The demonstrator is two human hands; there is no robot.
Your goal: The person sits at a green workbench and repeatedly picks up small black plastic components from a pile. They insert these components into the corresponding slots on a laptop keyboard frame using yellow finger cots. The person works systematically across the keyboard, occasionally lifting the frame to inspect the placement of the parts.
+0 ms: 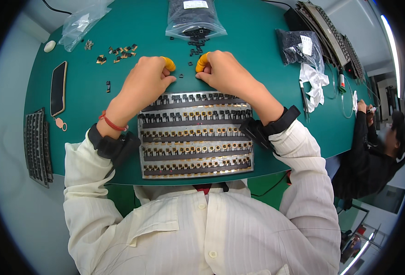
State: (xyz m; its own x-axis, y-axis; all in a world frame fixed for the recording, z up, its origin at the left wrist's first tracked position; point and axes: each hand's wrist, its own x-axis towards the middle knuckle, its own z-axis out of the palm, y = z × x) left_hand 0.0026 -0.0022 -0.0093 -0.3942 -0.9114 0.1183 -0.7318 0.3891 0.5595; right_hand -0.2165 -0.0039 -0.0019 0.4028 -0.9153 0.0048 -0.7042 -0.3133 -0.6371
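Note:
My left hand point(148, 79) and my right hand point(223, 68) are both above the far edge of a metal tray. Yellow covers sit on their index fingers. The fingers of each hand are curled, thumb toward index finger; whatever lies between the tips is too small or hidden to make out. Between the hands, a small black square part point(181, 75) lies on the green mat, with another black part point(190, 63) just beyond it. The tray point(195, 175) holds rows of small black and gold-coloured parts separated by dark strips.
Beyond my hands, loose black parts point(197, 46) spill from a clear bag point(194, 13). Gold-and-black pieces point(124, 52) and a phone point(58, 88) lie left. A second bag point(299, 48), tweezers point(305, 101), white cloth point(313, 85) and stacked trays point(326, 36) are right, near another person point(370, 156).

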